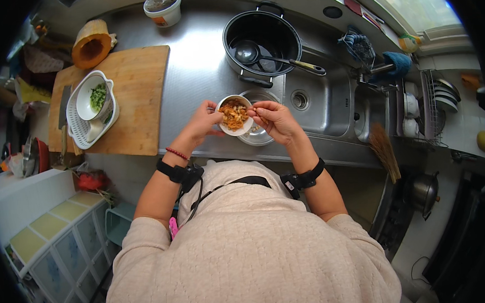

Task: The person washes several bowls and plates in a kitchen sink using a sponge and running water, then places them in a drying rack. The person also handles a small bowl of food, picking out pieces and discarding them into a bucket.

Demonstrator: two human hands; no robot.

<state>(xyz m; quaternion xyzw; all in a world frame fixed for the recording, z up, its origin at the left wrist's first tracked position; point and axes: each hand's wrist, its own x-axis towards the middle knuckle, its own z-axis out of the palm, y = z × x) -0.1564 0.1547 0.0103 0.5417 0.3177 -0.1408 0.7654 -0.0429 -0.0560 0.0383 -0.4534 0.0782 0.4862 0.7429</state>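
Note:
My left hand [205, 121] grips a small white bowl [238, 132] by its left side. Inside the bowl lie orange-brown dried pieces [233, 114], perhaps dried shrimp. At the bowl's right rim, my right hand [274, 119] pinches a few similar small pieces between thumb and fingers. Partly hidden beneath the bowl and my right hand is a round metal basin [260, 95] on the steel counter, with some small pale bits in it.
A wooden cutting board [141, 95] at left bears a cleaver [64, 107] and a white plastic basket [71, 119] holding a bowl of chopped greens [98, 97]. A cut pumpkin [93, 42] stands behind. A black pot [229, 61] with a ladle [247, 52] sits beside the steel sink [322, 106].

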